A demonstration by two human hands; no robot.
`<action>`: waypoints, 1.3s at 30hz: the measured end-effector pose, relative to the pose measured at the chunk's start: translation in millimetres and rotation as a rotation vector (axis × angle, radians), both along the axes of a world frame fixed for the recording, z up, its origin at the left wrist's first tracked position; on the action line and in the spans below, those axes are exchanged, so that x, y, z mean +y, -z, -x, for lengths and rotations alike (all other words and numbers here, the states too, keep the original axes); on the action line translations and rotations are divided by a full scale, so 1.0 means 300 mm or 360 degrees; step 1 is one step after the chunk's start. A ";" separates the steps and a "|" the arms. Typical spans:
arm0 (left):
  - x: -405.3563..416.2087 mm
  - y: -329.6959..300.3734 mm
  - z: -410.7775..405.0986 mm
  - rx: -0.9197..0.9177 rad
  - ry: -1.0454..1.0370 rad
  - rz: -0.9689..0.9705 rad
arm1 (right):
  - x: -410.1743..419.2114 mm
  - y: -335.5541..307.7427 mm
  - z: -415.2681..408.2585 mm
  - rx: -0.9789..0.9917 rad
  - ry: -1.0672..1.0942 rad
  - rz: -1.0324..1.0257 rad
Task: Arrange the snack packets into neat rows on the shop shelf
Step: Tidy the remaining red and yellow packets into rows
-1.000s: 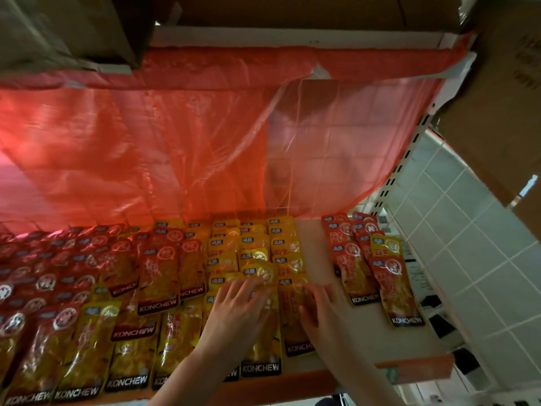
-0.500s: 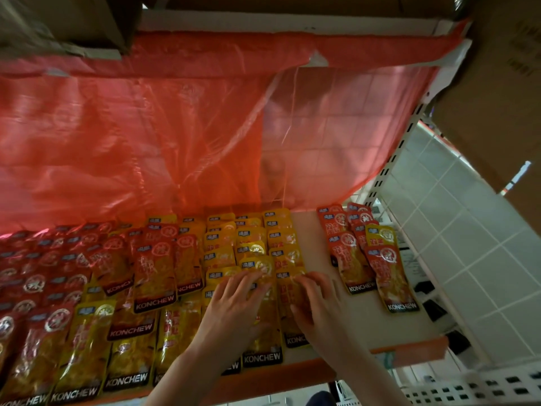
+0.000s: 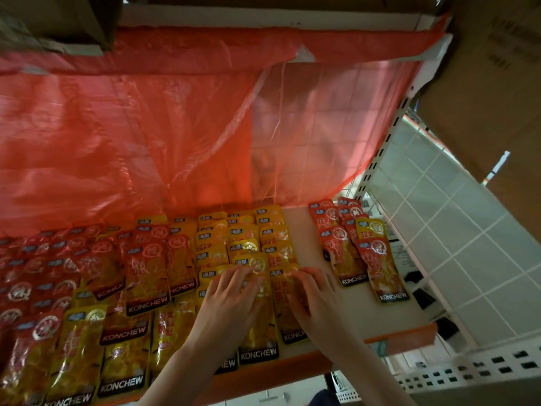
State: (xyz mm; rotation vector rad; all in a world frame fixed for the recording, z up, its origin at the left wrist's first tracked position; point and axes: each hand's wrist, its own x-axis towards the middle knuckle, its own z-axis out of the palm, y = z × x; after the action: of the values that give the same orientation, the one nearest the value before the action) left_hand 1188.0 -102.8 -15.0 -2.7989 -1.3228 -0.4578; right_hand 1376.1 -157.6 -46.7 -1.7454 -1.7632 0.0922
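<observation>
Several yellow KONCHEW packets lie in overlapping rows in the middle of the shelf, with red packets to their left. My left hand rests flat, fingers spread, on the front yellow packets. My right hand lies on the rightmost yellow packet, its fingers bent over that packet's top edge. A small separate group of red packets with one yellow packet lies near the shelf's right end.
A red translucent plastic sheet hangs behind the packets. Cardboard boxes sit above and to the right. A white perforated shelf upright and white tiled floor lie at the right. The shelf's orange front lip runs below my hands.
My hands stay on the same front yellow packets. The right hand's fingers have crept a little up the rightmost packet. The view has shifted slightly downward.
</observation>
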 end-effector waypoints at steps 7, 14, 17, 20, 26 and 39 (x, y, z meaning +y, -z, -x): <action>-0.010 -0.005 -0.017 0.0036 -0.0048 0.0021 | 0.006 0.020 -0.002 0.0120 0.0016 -0.0047; -0.016 -0.056 -0.109 -0.0073 0.0008 0.0056 | 0.010 -0.025 -0.040 0.0228 0.0115 -0.0148; -0.029 -0.085 -0.184 -0.0146 0.0070 0.0159 | 0.013 -0.058 -0.120 0.0088 0.0252 -0.0212; -0.050 -0.123 -0.286 -0.0261 0.0125 0.0322 | 0.016 -0.059 -0.220 0.0044 0.0475 -0.0177; -0.023 -0.109 -0.471 -0.0458 0.0005 0.0735 | 0.029 -0.007 -0.324 -0.0156 0.0822 0.0068; 0.080 -0.017 -0.652 -0.0944 -0.0627 0.1038 | 0.018 -0.004 -0.308 -0.0219 0.0715 0.0073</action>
State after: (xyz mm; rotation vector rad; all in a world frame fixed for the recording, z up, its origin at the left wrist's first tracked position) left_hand 1383.7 -78.6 -9.9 -2.8161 -2.4768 -1.0510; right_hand 1468.5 -152.2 -45.4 -2.1814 -1.4251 -0.1838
